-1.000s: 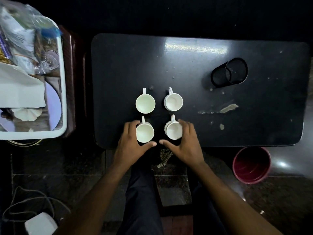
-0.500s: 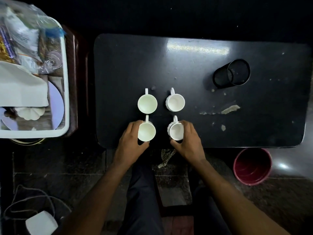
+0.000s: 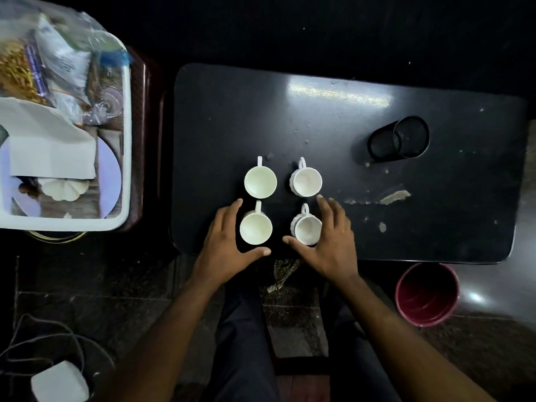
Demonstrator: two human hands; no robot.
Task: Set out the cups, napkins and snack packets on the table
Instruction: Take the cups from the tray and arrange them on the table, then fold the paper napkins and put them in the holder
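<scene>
White cups stand upright in two rows of two on the black table [image 3: 290, 117], handles pointing away from me. The far pair are a smooth cup [image 3: 260, 181] and a ribbed cup [image 3: 307, 181]. My left hand [image 3: 223, 248] curves around the near-left cup [image 3: 255, 228] with fingers spread, slightly apart from it. Beside the near-right cup [image 3: 307, 229], my right hand [image 3: 333, 245] is spread the same way. White napkins [image 3: 49, 149] and snack packets [image 3: 34, 68] lie in a white tub [image 3: 126, 140] to the left of the table.
A black mesh holder [image 3: 398, 139] lies on its side at the table's far right. A red bucket [image 3: 426, 294] stands on the floor by the near right corner. The tub also holds a lilac plate [image 3: 108, 181]. A white adapter [image 3: 59, 381] with cables lies bottom left.
Half a second ago both hands were closed around the near cups; now the fingers have spread and come off them. The cups stay in place.
</scene>
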